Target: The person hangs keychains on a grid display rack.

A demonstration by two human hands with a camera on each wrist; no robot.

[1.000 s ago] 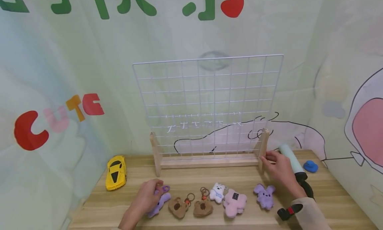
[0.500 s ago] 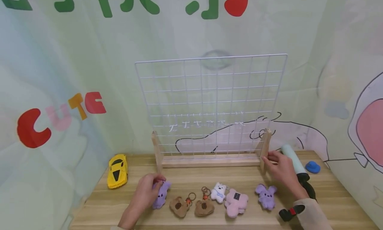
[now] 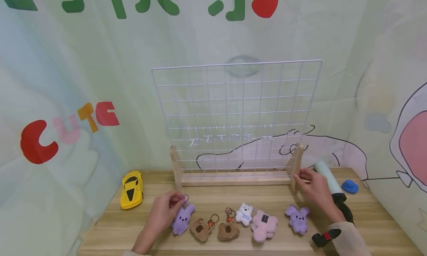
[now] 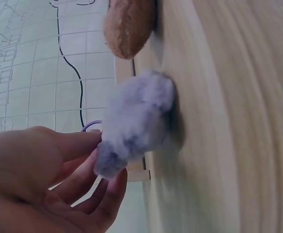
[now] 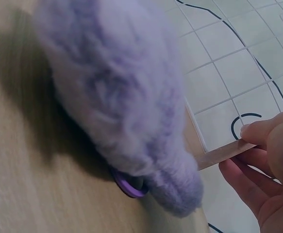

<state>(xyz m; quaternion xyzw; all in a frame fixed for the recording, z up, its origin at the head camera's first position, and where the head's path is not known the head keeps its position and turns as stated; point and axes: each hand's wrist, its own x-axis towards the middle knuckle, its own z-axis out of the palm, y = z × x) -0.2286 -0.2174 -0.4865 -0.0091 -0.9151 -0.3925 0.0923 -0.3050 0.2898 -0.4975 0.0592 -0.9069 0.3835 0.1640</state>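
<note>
My left hand (image 3: 164, 208) pinches the purple ring of a purple plush bunny keychain (image 3: 182, 219) at the front left of the table. In the left wrist view the plush (image 4: 136, 116) hangs from thumb and fingers, close over the wood. My right hand (image 3: 313, 185) holds the right wooden upright (image 3: 296, 167) of a stand that carries a white wire grid (image 3: 241, 96). The right wrist view shows thumb and fingers (image 5: 258, 131) on either side of that upright. White hooks (image 3: 235, 137) hang across the lower grid. A second purple plush keychain (image 3: 298, 219) lies below the right hand.
Two brown plush keychains (image 3: 201, 230), a small white bear (image 3: 244, 214) and a pink plush (image 3: 264, 226) lie along the front. A yellow toy car (image 3: 131, 190) stands left, a pale green cylinder (image 3: 328, 177) and blue toy hat (image 3: 350, 186) right. Printed cloth hangs behind.
My left hand has moved slightly up and right, turning the purple bunny more upright, its ring now between the fingertips. The right hand stays on the stand; the head view has shifted slightly.
</note>
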